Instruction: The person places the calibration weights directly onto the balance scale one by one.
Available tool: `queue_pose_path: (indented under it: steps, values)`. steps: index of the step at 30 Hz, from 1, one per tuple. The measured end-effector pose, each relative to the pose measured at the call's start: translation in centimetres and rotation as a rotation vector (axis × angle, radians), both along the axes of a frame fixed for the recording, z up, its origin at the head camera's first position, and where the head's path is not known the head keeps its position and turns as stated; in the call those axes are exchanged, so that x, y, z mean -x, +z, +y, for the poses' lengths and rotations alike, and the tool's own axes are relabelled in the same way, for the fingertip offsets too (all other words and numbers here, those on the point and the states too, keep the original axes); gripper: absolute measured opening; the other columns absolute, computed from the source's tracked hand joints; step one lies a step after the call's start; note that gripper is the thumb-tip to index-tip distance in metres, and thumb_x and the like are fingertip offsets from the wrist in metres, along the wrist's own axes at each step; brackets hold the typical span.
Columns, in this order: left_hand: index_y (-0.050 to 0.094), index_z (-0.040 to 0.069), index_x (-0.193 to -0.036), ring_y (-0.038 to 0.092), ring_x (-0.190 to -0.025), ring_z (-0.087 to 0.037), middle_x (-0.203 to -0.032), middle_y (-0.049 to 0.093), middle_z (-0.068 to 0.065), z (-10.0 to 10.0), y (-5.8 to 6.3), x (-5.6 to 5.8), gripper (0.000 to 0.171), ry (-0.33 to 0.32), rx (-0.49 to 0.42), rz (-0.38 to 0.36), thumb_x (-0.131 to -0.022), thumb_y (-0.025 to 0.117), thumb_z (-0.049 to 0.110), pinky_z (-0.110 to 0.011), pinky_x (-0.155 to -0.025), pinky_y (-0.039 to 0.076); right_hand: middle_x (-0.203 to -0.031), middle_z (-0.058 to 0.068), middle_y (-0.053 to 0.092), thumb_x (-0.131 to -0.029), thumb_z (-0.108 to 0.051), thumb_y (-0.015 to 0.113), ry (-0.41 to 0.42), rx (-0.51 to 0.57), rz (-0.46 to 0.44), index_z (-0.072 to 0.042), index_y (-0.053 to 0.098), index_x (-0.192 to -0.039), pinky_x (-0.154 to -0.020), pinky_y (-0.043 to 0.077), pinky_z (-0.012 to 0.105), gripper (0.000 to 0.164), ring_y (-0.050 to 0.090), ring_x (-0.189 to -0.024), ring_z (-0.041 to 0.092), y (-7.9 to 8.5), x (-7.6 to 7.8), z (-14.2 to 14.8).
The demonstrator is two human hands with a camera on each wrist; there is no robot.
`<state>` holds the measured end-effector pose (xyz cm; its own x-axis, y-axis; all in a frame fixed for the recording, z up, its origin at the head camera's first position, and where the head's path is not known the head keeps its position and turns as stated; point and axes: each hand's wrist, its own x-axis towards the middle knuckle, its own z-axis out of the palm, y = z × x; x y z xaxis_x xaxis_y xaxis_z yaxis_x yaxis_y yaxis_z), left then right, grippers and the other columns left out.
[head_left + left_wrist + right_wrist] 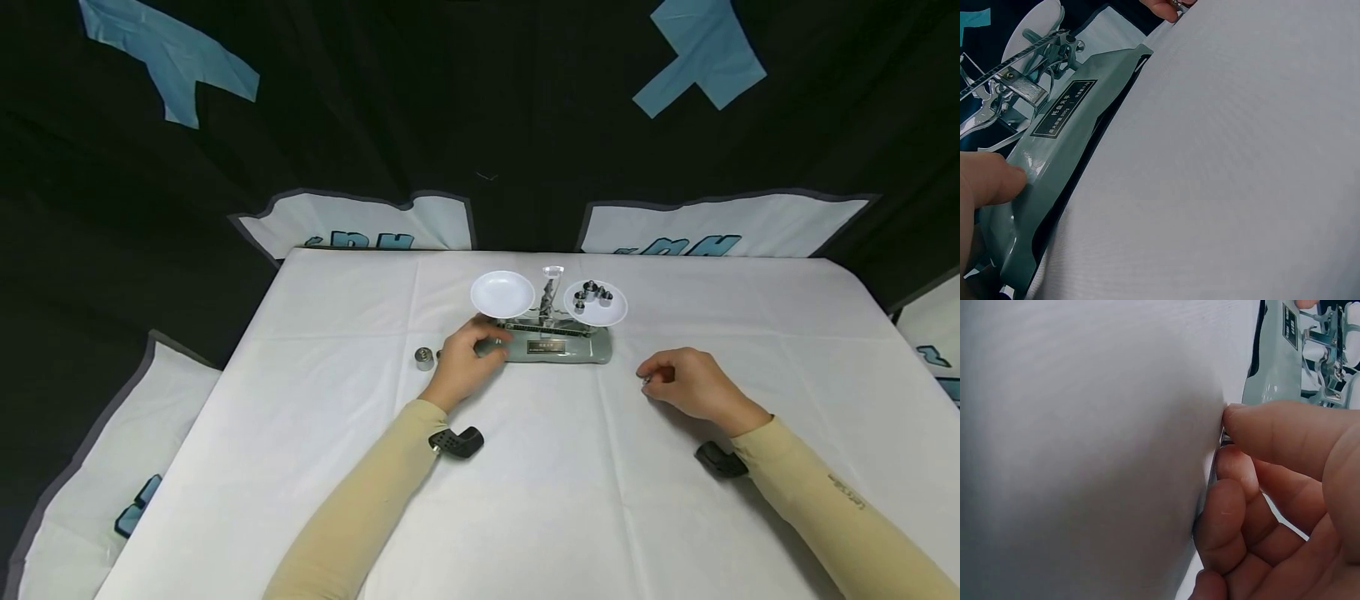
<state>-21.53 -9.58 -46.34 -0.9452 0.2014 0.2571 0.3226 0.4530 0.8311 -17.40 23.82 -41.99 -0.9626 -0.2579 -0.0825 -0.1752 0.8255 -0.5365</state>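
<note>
A green-grey balance scale (pixel 567 348) stands on the white-covered table, with a bare white left pan (pixel 502 293). Its right pan (pixel 617 312) bears several small metal weights (pixel 591 288). My left hand (pixel 468 353) grips the left end of the base; in the left wrist view its thumb (pixel 999 181) lies on the front face, other fingers mostly hidden. To the right of the scale, my right hand (pixel 688 382) pinches a small shiny metal weight (pixel 646 380) between thumb and fingertips, close over the cloth. Fingers cover most of that weight in the right wrist view.
A larger metal weight (pixel 424 358) stands on the cloth left of my left hand, with another small piece partly hidden beside the hand. The white table (pixel 555 500) ends at the back before a black curtain (pixel 525 125) with blue tape patches.
</note>
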Motion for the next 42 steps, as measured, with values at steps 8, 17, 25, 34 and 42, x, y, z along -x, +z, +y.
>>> queue_pose_path:
  steps: [8,17,25,34,42]
  values:
    - [0.073,0.012,-0.099,0.044,-0.139,-0.022,-0.130,0.063,-0.006,0.0,0.0,0.0,0.018,-0.003,0.001,-0.002,-0.082,0.069,0.008,-0.035,-0.116,0.036,-0.075,-0.001,0.063,-0.080,-0.005,0.070,-0.001,0.016,-0.017,-0.006,0.073,-0.093,-0.064,0.043,0.022,0.013,0.053,-0.072,0.013,0.0,0.0,0.1]
    - [0.073,0.012,-0.099,0.046,-0.138,-0.023,-0.125,0.065,-0.005,0.1,0.1,-0.2,0.019,0.006,-0.003,0.008,-0.081,0.070,0.008,-0.036,-0.116,0.036,-0.074,-0.001,0.062,-0.081,-0.004,0.069,0.009,0.011,-0.019,-0.006,0.072,-0.090,-0.062,0.042,0.021,0.010,0.052,-0.071,0.013,0.0,0.0,0.0]
    - [0.074,0.012,-0.099,0.045,-0.138,-0.024,-0.124,0.066,-0.005,0.2,0.0,-0.2,0.019,0.011,0.007,0.010,-0.081,0.070,0.008,-0.037,-0.118,0.034,-0.073,-0.001,0.061,-0.082,-0.004,0.068,0.023,-0.003,-0.036,-0.006,0.071,-0.089,-0.060,0.041,0.021,0.007,0.051,-0.069,0.012,0.1,0.1,0.0]
    - [0.073,0.012,-0.100,0.046,-0.138,-0.022,-0.123,0.066,-0.005,0.2,0.2,-0.2,0.019,0.003,-0.003,-0.001,-0.081,0.071,0.008,-0.035,-0.118,0.034,-0.073,0.000,0.060,-0.083,-0.004,0.067,0.036,-0.012,-0.063,-0.005,0.070,-0.090,-0.060,0.041,0.022,0.007,0.050,-0.069,0.014,0.5,0.2,-0.1]
    - [0.073,0.011,-0.100,0.047,-0.137,-0.022,-0.123,0.066,-0.005,0.1,0.2,-0.1,0.020,0.000,-0.005,0.005,-0.081,0.070,0.008,-0.035,-0.117,0.035,-0.075,0.001,0.061,-0.085,-0.004,0.064,0.034,-0.023,-0.061,-0.005,0.071,-0.091,-0.057,0.042,0.022,0.009,0.051,-0.068,0.013,1.9,0.6,-0.1]
